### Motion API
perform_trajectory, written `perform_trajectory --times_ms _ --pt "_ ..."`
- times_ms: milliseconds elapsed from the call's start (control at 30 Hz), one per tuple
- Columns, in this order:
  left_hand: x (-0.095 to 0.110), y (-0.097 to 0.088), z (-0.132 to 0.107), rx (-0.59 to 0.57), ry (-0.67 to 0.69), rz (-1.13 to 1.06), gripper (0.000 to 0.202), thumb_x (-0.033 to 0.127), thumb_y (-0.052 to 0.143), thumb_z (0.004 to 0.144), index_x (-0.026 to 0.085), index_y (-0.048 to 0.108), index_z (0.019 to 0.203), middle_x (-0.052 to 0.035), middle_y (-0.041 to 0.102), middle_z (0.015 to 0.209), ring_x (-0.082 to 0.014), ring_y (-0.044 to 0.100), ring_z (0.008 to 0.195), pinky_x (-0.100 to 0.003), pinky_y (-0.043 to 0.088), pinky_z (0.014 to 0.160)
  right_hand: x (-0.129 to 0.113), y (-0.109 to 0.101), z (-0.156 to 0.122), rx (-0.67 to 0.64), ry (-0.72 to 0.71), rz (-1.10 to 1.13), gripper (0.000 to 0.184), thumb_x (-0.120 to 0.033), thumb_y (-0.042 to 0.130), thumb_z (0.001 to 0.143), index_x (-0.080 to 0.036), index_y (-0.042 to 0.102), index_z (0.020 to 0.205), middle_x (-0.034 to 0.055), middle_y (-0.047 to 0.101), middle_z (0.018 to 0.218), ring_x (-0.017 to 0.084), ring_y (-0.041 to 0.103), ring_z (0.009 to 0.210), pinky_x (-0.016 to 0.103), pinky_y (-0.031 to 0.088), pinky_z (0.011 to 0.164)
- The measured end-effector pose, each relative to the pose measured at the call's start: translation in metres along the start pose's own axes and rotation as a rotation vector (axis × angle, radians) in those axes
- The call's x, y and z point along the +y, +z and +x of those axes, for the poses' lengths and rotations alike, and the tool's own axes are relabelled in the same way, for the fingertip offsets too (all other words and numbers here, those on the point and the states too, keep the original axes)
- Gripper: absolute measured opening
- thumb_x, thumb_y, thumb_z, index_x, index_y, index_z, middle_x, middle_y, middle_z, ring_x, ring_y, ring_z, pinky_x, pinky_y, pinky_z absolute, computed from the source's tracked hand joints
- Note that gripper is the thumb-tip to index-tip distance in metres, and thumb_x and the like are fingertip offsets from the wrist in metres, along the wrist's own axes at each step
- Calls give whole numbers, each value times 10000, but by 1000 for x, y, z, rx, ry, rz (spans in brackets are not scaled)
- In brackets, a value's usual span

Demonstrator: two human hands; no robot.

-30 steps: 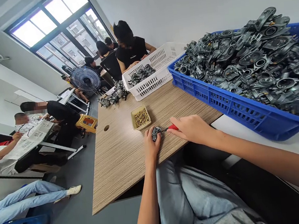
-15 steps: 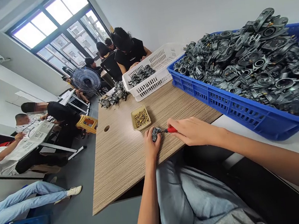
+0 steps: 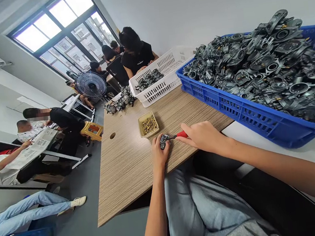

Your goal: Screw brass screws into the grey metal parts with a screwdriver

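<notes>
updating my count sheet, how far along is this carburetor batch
Early on, it seems. Possibly done: the small lot of carburetor bodies in the white plastic basket and the heap on the table beside it. In hand: the left hand holds one carburetor body while the right hand puts a red-handled screwdriver to it. Left: the blue crate, heaped with far more bodies, and a tray of brass screws.
</notes>
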State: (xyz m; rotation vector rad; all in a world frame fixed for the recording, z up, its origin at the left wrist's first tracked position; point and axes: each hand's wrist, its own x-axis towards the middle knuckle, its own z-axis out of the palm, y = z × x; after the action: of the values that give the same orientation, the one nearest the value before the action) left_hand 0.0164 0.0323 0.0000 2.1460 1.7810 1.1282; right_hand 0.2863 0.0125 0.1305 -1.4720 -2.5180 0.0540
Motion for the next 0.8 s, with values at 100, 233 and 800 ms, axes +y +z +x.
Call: perform_trajectory --times_ms 100,233,800 --pt "-1 0 0 -4 -6 7 391 341 675 1082 211 696 1449 -132 732 1295 -283 732 1206 -443 594 1107 -3 1 0 -20 99 2 657 -663 377 1198 -144 765 1090 201 836 890 338 833 915 314 435 731" --pt "-3 1 -1 -10 -12 18 392 330 677 1080 215 699 1454 -128 733 1293 -286 733 1208 -444 592 1114 -7 -1 1 -44 167 26 686 -688 400 1185 -168 818 1025 193 850 924 332 831 946 318 435 753" --pt "-7 10 3 9 -3 7 406 386 674 1096 262 708 1482 -112 746 1355 -286 742 1262 -419 608 1116 53 89 38 20 449 114 459 -568 426 1208 -221 725 1230 143 826 1133 306 755 1045 339 387 765"
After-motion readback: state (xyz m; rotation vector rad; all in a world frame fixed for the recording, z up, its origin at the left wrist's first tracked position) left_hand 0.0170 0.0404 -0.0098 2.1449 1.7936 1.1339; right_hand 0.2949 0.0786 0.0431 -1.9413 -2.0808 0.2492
